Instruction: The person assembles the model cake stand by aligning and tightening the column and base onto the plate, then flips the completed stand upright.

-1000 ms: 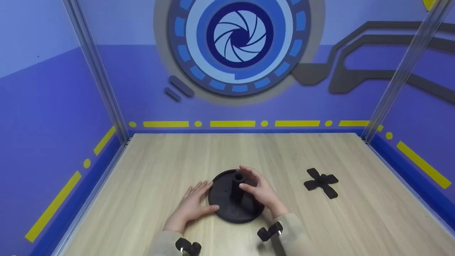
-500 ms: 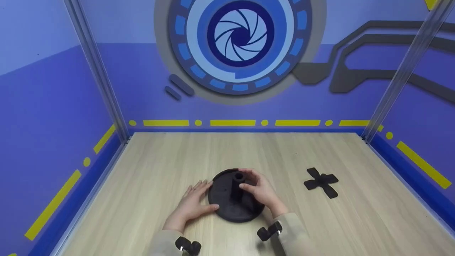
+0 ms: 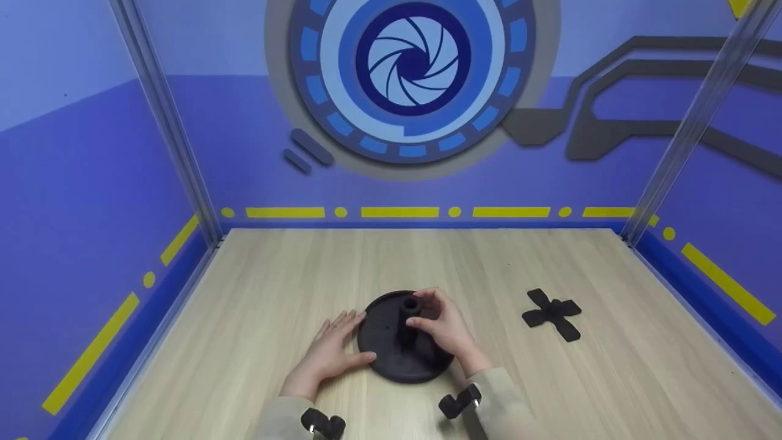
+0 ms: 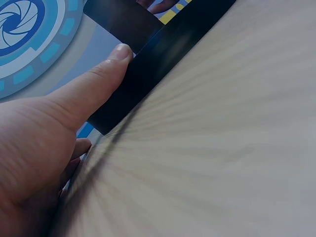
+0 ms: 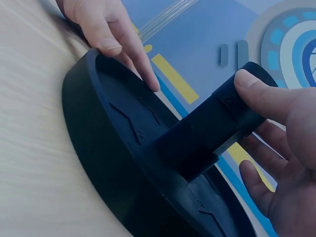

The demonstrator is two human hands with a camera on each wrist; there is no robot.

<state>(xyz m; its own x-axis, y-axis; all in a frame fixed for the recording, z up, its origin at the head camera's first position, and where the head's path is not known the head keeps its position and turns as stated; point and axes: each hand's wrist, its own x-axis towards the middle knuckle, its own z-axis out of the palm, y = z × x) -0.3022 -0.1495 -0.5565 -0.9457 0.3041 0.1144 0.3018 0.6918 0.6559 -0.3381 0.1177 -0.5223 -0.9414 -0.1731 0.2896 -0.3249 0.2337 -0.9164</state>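
A round black base (image 3: 386, 354) with a raised rim lies flat on the table, and a hollow black tube (image 5: 210, 123) stands upright from its middle. My left hand (image 3: 330, 353) holds the base's left edge, thumb on the near rim and extended fingers at the far left. In the left wrist view, the thumb tip touches the top of the rim. My right hand (image 3: 451, 330) grips the tube near its top, with the thumb on the near side and the forefinger around the far side. The other right fingers hang loosely beside the tube in the right wrist view.
A black cross-shaped piece (image 3: 553, 311) with flat blades and a small central knob lies to the right of the base. Blue patterned panels (image 3: 391, 189) enclose the wooden table (image 3: 305, 269) at the back and both sides.
My right thumb and forefinger have shifted slightly around the tube, and the right wrist has moved a little left. The left hand and the base stay in place.
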